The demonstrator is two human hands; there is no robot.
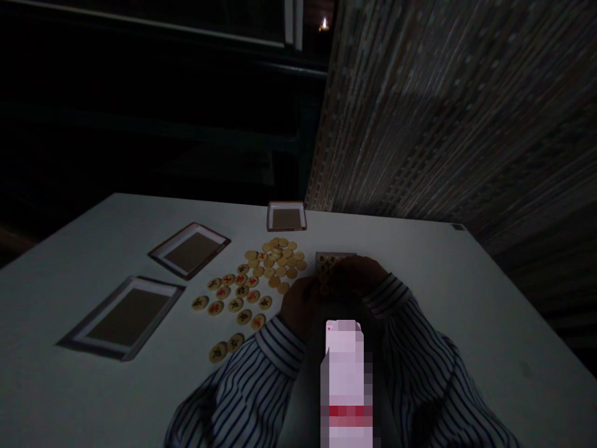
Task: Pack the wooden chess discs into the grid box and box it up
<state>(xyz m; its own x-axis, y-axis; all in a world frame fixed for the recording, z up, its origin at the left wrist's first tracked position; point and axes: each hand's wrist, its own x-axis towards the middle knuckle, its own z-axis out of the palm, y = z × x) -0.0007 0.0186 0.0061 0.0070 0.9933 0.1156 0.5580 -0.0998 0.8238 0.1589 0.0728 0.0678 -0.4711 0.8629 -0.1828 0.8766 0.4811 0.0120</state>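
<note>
Near the middle of the table [466, 280], just beyond the left hand [300, 303] and partly hidden by the right hand [361, 274], sits a box [336, 254]. Its far edge runs left to right and its left side comes back toward the person; the near end is covered, so which way is longer cannot be told. Small discs [323, 259] lie inside it, marked faces up. Both hands are dark, and whether the fingers are spread or pinching a disc cannot be told. Left of the box are a cluster of mostly blank pieces [281, 254] and, nearer, a scatter of red- and black-marked pieces [242, 290]. Three shallow trays lie around these: back tray [286, 218], middle tray [191, 252], near tray [135, 316], each with a grey-brown bottom. A lit phone [346, 367], blurred, shows between the forearms.
</note>
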